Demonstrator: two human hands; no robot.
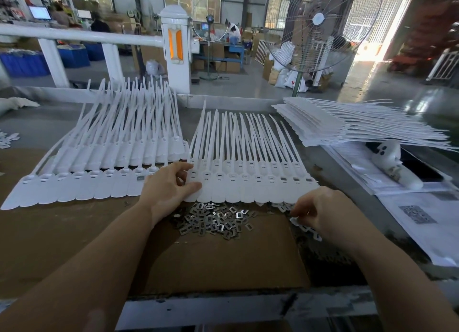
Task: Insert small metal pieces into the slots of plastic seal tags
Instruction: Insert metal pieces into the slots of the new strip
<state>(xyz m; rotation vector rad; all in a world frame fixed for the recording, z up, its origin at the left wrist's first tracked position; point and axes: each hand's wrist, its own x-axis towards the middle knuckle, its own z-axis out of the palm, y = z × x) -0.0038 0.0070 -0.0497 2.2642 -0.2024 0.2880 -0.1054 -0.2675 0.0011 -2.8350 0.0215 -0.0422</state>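
A strip of joined white plastic seal tags (250, 185) lies in front of me, tails fanning away. My left hand (169, 187) holds the strip's left end, thumb on top of the first tag and fingers by its slot. A heap of small metal pieces (213, 220) lies on the cardboard just below the strip. My right hand (320, 212) hovers at the strip's right end with curled fingers; whether it pinches a metal piece is hidden. Another overlapping set of tag strips (99, 180) lies to the left, one slot showing a metal piece.
A stack of tag strips (323, 123) sits at the back right. Printed papers (422, 215) and a white bottle-like object (395, 162) lie to the right. Small white plastic caps (308, 228) are scattered under my right hand. A fan and white railing stand behind the table.
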